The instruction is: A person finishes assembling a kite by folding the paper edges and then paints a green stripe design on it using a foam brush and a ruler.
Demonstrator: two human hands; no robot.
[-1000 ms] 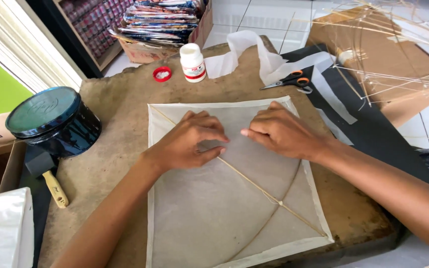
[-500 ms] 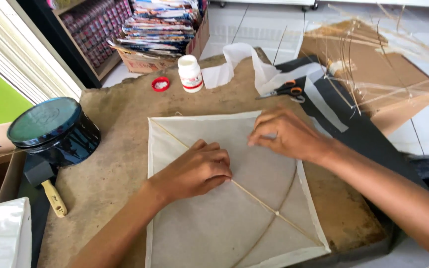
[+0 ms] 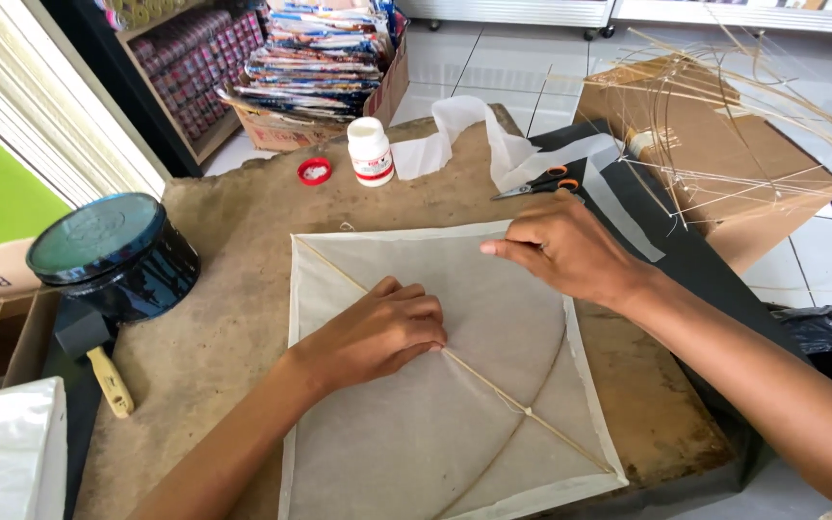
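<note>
- Head view: white paper kite (image 3: 455, 424) lies flat on the brown worktable (image 3: 233, 289); left hand (image 3: 377, 332) rests palm-down, fingers curled, on its diagonal stick (image 3: 522, 409)
- right hand (image 3: 560, 246) pinches the kite's top edge; scissors (image 3: 541, 185) and glue bottle (image 3: 370, 151) lie beyond

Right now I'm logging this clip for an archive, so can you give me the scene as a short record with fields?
Surface: worn brown table
Main item: pale paper kite with thin stick frame, lying flat
Left hand: pressed on the kite's centre, over the diagonal stick
Right hand: fingertips at the kite's top edge
Nearby: white bottle, red cap, orange-handled scissors, dark round tin
</note>
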